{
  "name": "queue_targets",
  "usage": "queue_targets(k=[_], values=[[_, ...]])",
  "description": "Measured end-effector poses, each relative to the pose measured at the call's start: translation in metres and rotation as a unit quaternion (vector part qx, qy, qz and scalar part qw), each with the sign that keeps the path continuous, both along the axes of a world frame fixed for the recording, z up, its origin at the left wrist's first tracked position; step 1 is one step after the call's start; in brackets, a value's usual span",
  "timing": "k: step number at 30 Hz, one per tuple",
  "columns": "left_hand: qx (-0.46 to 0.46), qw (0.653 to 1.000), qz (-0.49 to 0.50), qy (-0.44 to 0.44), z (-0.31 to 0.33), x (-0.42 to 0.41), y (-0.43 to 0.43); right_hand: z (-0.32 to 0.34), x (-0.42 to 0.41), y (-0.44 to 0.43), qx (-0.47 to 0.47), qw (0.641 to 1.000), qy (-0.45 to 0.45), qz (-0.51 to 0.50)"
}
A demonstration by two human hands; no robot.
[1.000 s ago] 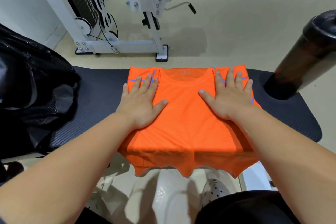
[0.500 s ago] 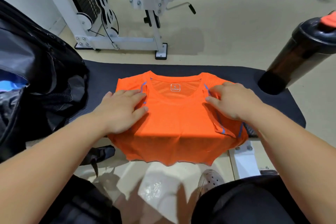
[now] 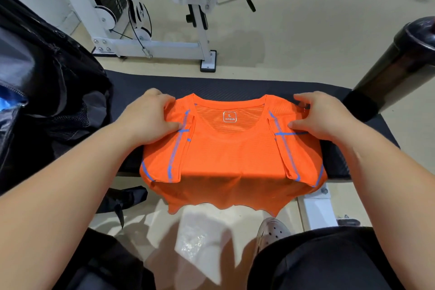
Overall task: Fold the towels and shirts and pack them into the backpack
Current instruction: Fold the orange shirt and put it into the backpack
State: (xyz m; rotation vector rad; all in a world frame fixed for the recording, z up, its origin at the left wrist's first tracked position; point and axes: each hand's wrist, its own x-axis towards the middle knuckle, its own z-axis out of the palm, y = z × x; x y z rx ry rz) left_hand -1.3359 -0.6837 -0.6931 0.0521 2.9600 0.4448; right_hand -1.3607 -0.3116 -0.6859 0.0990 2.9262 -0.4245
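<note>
Orange fabric is pinched at 2 spots: the left hand's fingers (image 3: 162,102) curl over the far edge of the shirt's left shoulder with the thumb pressed on top, and the right hand's fingers (image 3: 303,99) curl over the right shoulder in the same way, thumb lying on a blue stripe. The fingers of each hand sit close together, not spread. The left hand (image 3: 146,120) and right hand (image 3: 322,117) both rest on the bench (image 3: 235,87), towards its far edge, with both bare forearms reaching across its near edge.

The shirt (image 3: 230,153) lies flat on the middle of the bench, neckline towards the far edge and an "L" size label showing inside the collar. Its 2 sleeves are folded inward over the body, and its hem hangs over the bench's near edge.

At the bench's left end stands a black backpack (image 3: 47,92), its top open. At the right end stands a dark bottle (image 3: 395,73). Beyond the far edge is a white weight machine (image 3: 164,40). Below the near edge 1 perforated shoe (image 3: 270,233) shows.
</note>
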Motion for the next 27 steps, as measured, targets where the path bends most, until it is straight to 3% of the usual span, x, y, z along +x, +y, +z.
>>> queue_targets(k=[10, 18, 27], values=[[0.027, 0.999, 0.027, 0.012, 0.004, -0.014, 0.006, 0.0, -0.009, -0.007, -0.068, 0.997, 0.004, -0.021], [-0.019, 0.997, 0.025, 0.073, -0.001, -0.011, 0.005, 0.003, -0.007, -0.009, -0.073, 0.997, 0.013, -0.009], [-0.085, 0.99, 0.029, 0.112, 0.008, -0.052, 0.01, 0.011, -0.028, -0.01, -0.173, 0.981, -0.01, -0.09]])
